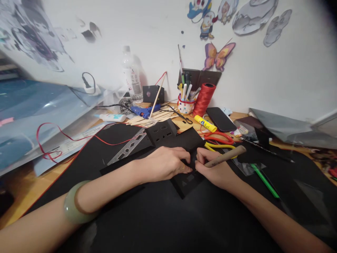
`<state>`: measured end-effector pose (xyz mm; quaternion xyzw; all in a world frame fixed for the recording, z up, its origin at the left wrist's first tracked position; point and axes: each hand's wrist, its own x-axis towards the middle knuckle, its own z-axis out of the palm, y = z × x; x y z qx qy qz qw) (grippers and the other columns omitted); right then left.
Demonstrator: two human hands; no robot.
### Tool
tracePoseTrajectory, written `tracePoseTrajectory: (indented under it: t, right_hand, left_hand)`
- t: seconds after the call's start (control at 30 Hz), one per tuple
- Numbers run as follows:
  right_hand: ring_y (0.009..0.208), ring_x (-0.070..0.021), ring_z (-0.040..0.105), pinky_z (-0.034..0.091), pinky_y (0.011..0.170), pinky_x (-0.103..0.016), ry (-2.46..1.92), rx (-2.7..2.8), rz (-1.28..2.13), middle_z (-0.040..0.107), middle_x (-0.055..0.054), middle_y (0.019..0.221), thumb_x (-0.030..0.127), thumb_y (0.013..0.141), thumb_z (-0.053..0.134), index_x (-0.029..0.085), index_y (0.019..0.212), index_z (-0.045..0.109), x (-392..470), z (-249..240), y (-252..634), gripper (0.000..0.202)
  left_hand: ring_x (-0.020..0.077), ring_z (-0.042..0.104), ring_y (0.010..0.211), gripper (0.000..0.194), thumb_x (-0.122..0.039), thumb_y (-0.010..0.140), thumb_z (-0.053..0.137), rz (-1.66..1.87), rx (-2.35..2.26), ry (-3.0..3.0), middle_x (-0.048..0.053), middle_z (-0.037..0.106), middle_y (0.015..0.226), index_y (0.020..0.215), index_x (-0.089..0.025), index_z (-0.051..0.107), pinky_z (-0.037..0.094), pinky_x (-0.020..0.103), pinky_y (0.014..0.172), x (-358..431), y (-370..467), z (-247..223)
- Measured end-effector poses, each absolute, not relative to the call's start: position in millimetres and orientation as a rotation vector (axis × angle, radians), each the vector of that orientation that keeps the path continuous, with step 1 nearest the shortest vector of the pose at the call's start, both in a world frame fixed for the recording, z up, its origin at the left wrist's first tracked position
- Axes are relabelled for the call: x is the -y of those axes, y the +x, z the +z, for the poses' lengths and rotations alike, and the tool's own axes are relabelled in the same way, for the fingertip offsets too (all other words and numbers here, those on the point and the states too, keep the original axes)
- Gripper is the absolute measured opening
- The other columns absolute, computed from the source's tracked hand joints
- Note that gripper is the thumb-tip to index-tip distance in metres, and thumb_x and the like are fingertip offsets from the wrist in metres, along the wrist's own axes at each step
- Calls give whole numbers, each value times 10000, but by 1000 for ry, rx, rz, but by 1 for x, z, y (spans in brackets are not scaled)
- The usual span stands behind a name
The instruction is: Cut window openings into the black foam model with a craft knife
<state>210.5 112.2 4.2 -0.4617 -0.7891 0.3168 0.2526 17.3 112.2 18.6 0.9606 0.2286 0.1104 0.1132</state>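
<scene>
A folded piece of black card [184,184] with small cut shapes lies on the black mat [147,218]. My left hand [168,163] rests on the card, its fingers bent and pressing down, with a ring on one finger. Close on its right, my right hand [217,172] is closed round a tan pen-like tool [226,156], whose tip is hidden by the fingers. Behind my left hand stands another black card part [162,133] with cut-out holes, beside a clear stencil ruler [127,149].
Red- and yellow-handled scissors [218,138], a yellow glue stick [205,123], a phone [221,118] and a red thread spool [204,99] lie or stand behind. A blue glue gun [145,111] and wooden sticks [158,116] are further left. A green cutter [265,181] lies right.
</scene>
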Motion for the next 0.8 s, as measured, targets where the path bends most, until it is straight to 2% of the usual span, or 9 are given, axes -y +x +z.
tracePoseTrajectory:
  t: [0.1,0.27,0.43,0.8]
  right_hand:
    - [499,-84,311,244,467,-234,-1295,2113,862,336,53,510,93,631,453,200,530,245,-112,3,210,255]
    - [490,-83,312,251,461,-235,-1328,2072,874,335,56,500,91,623,453,201,523,249,-113,-1,209,252]
    - [481,-83,311,247,456,-238,-1356,2044,854,339,54,492,88,616,449,199,516,251,-110,-1,208,248]
    - [484,-81,301,233,462,-243,-1361,2028,800,315,56,488,67,590,444,198,509,239,-109,1,209,257]
  left_hand:
    - [143,500,979,262,-259,910,373,310,-680,2811,26,558,1048,1036,-251,603,427,220,771,-112,17,18]
    - [157,477,999,361,-124,855,404,225,-725,2900,18,528,1052,1113,-329,553,435,224,709,-109,20,21]
    - [159,475,986,368,-108,845,404,169,-726,2954,22,525,1018,1096,-325,564,436,209,657,-108,22,23]
    - [161,471,980,369,-98,842,406,186,-700,2951,26,516,1017,1109,-306,555,448,211,680,-109,21,20]
